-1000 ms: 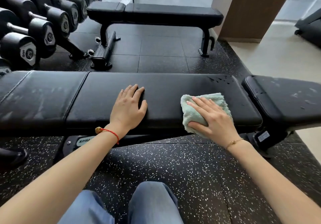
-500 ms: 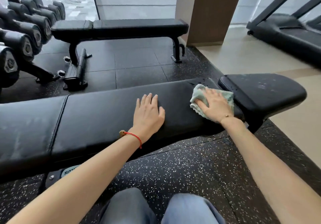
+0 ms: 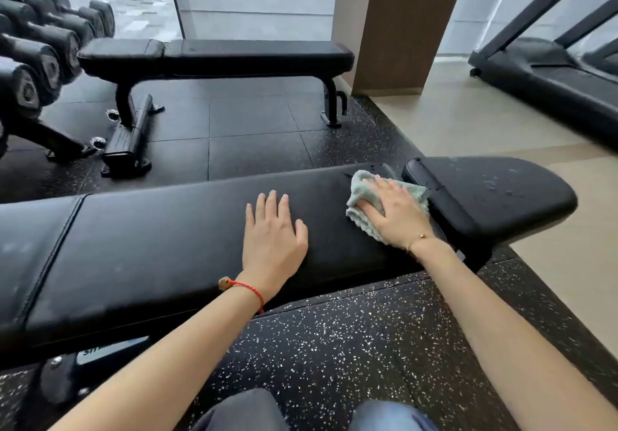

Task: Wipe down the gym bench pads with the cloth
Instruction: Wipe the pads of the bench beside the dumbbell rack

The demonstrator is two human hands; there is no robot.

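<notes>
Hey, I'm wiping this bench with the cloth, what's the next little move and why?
Probably slide the cloth across the gap onto the seat pad. Your right hand has it pressed at the right end of the long pad, and the seat pad shows droplets and smudges. The left hand rests flat, bracing.

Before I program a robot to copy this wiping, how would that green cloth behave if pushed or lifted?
The cloth looks floppy: it bunches in folds under the right hand, so it would likely drape when lifted. Its fluffy pile suggests it is light. Pushed flat along the smooth black bench pad, it probably slides easily but may crumple at its loose edges.
</notes>
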